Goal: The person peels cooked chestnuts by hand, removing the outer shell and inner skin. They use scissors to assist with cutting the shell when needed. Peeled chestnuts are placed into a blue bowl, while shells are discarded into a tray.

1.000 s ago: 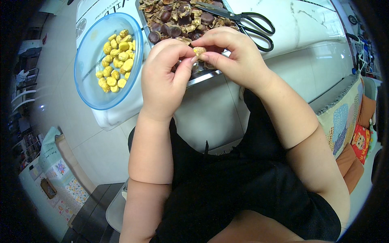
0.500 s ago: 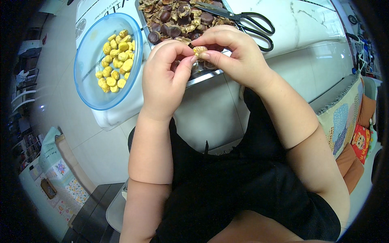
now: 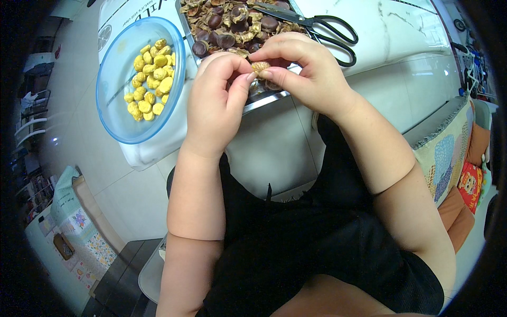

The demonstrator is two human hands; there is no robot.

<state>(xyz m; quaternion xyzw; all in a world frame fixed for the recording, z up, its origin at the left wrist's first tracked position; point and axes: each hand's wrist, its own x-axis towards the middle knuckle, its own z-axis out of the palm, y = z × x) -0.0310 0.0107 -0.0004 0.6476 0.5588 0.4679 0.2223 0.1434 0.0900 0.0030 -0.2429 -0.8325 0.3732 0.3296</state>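
A chestnut [image 3: 260,67], yellow with some brown skin on it, is pinched between my two hands over the near edge of a metal tray [image 3: 266,101]. My left hand [image 3: 219,90] grips its left side with thumb and forefinger. From the other side, the thumb and fingers of my right hand [image 3: 303,68] close on it. Brown chestnuts [image 3: 226,40] and broken shells [image 3: 203,13] fill the tray beyond my hands. To the left, a clear blue bowl [image 3: 113,108] holds several peeled yellow chestnuts [image 3: 153,82].
Black-handled scissors [image 3: 335,34] lie across the tray's right side, blades over the shells and handles past its rim. The white marbled table [image 3: 391,31] extends right. A sofa with a patterned cover [image 3: 443,153] and cushions stands at the far right.
The chestnut has turned slightly between my fingertips, so more of its brownish side shows. Both hands stay almost in the same place.
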